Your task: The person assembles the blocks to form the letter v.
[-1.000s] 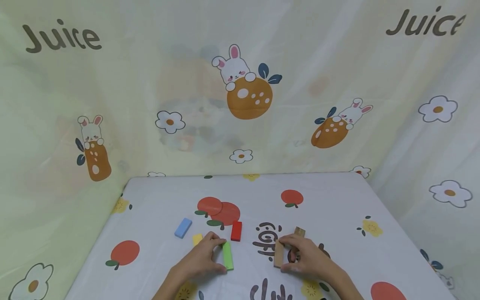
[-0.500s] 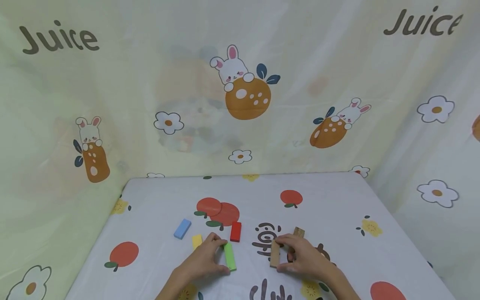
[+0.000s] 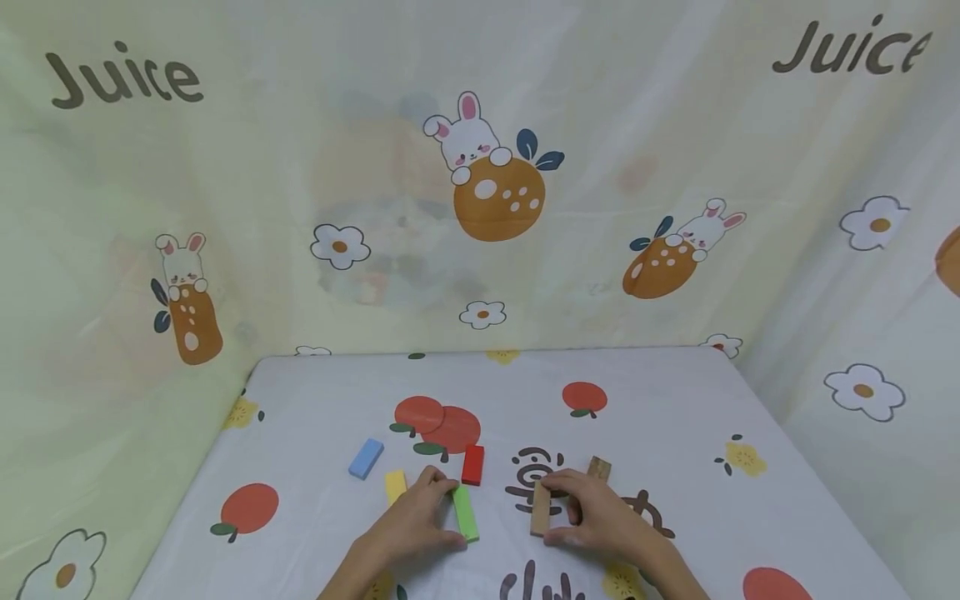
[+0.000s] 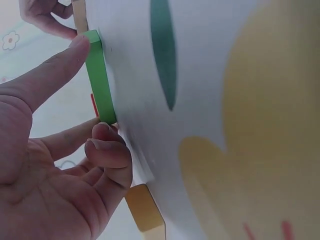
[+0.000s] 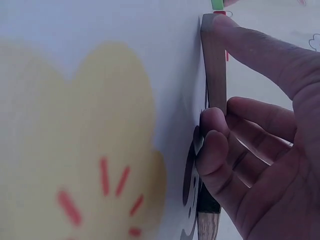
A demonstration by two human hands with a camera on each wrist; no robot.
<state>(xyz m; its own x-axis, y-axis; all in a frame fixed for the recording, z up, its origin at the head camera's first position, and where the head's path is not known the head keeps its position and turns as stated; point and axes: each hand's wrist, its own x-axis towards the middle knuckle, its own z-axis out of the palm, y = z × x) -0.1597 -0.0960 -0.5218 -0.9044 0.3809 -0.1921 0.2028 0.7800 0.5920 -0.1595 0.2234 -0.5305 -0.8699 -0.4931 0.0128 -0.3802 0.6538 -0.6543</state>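
Note:
My left hand (image 3: 416, 521) holds a green block (image 3: 466, 513) by its two ends, thumb at the near end and a finger at the far end. In the left wrist view the green block (image 4: 101, 77) lies along the tablecloth between thumb and fingers. Opposite it, my right hand (image 3: 600, 517) grips a plain wooden block (image 3: 540, 508) the same way. The right wrist view shows the thumb on one end of that wooden block (image 5: 215, 65) and fingers at the other. A gap of cloth separates the two blocks.
Beyond the left hand lie a yellow block (image 3: 395, 486), a blue block (image 3: 366, 459) and a red block (image 3: 472, 465). Another wooden block (image 3: 599, 468) is just behind the right hand. A printed cloth (image 3: 675, 392) covers the table, and a patterned curtain (image 3: 405, 150) stands behind.
The right hand has slid the wooden block to the left. The left hand has moved the green block slightly to the right, so the gap between them has narrowed.

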